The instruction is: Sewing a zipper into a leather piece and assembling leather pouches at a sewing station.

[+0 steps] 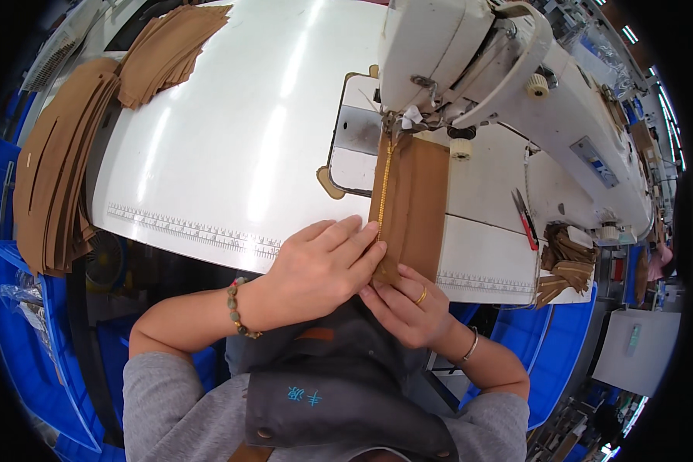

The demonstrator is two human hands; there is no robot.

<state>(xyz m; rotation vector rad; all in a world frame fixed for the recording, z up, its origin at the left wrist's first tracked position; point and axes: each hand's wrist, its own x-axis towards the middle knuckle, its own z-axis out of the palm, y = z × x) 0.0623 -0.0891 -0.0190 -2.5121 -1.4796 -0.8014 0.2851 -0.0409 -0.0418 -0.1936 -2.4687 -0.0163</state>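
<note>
right hand [410, 309] pinches cloth [430, 200] at front edge of bench [231, 138]; left hand [319, 266] on zip [385, 189], pinch unclear, apparently keeping it straight to machine [431, 54]. scissors [529, 228] toward front right corner, likely for reach; brown stacks [54, 169] along left edge.

Head-worn fisheye view; it looks down onto the white tabletop [223, 146] from close above.

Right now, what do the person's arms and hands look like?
Short grey sleeves, no gloves. The left hand has a bracelet of chunky greenish-brown beads at its wrist. The right hand wears a gold ring, with a thin silvery bangle at its wrist.
</note>
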